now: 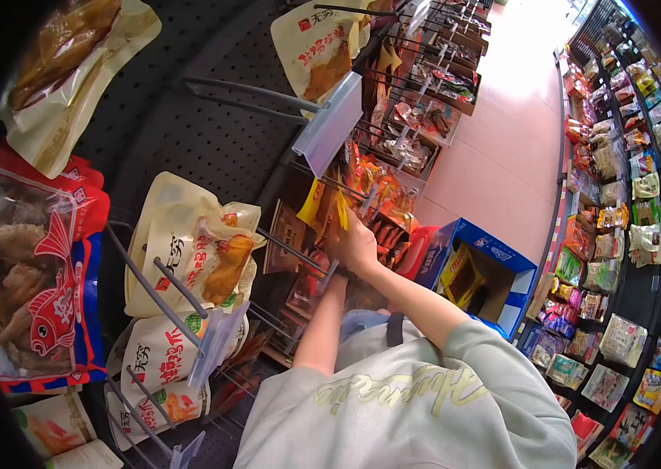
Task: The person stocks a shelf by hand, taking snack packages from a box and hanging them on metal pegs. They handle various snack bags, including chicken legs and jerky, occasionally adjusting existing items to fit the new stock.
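Note:
My right hand (355, 244) reaches in among the hanging snacks at the middle of the head view, its fingers closed on a yellow snack packet (341, 211). My left hand (333, 248) is close against it, mostly hidden behind the right hand, so its fingers do not show. Another yellow packet edge (311, 203) shows just left of the hands. A brown packet (285, 238) hangs beside them. Orange-red snack packs (384, 191) lie just beyond the hands.
Metal display hooks (244, 98) with clear label holders (329, 125) jut out near my arms. Cream chicken-snack bags (190, 242) and a red-blue bag (41, 273) hang at left. A blue carton (494, 273) stands at right, beside the aisle floor (494, 141) and stocked shelves (612, 227).

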Demonstrator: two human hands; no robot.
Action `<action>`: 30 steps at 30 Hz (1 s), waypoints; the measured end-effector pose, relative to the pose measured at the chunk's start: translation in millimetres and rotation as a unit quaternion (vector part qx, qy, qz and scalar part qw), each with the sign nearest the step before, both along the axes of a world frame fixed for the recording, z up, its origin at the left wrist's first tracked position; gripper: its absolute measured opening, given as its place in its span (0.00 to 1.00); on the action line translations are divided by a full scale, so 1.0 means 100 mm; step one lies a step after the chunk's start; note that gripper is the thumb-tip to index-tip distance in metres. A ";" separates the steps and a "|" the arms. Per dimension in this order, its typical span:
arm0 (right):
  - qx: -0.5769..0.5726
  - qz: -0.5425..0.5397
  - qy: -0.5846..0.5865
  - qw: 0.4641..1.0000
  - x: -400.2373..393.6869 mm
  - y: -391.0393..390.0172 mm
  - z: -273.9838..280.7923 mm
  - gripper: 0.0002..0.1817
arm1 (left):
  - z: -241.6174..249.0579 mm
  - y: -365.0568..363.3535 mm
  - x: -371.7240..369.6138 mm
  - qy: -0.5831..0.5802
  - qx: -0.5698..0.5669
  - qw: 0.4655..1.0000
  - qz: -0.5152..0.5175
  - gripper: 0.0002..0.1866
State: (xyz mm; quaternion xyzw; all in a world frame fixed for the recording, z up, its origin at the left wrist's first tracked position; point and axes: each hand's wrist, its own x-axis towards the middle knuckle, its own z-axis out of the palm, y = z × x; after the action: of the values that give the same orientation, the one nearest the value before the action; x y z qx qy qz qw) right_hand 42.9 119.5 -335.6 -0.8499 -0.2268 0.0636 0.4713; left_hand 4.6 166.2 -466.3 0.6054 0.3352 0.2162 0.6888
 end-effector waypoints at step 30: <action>0.108 0.026 0.083 0.990 0.17 -2.26 0.25 0.09 | 1.51 -1.41 0.01 0.102 0.391 0.859 -0.314 0.40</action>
State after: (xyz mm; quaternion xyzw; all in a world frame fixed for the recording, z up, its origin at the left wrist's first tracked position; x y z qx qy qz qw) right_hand 60.1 -106.1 -310.1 -0.7799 -0.2140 0.1214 0.5755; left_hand 6.0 25.5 -315.0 0.9168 0.0833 0.0390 0.3887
